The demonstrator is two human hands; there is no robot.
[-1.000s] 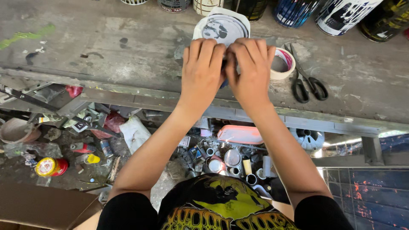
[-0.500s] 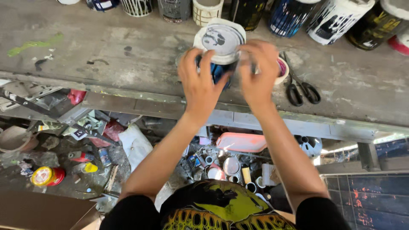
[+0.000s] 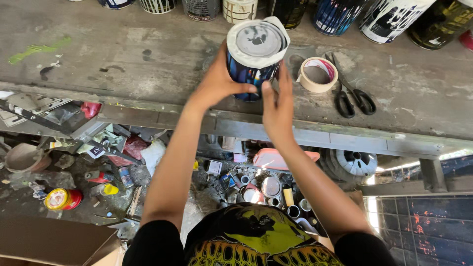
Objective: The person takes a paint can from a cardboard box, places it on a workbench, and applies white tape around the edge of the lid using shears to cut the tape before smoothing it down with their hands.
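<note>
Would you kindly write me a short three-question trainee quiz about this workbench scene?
1. True or false: both hands touch the can.
2. Which lies nearer the can: A) the tape roll or B) the scissors?
3. Fill in: the can's top is covered with white ____.

Key
1. True: the left hand grips its side, and the right hand touches it with its fingertips.
2. A: the tape roll lies just right of the can on the bench; the scissors lie beyond it.
3. Paper, taped or wrapped over the rim.
</note>
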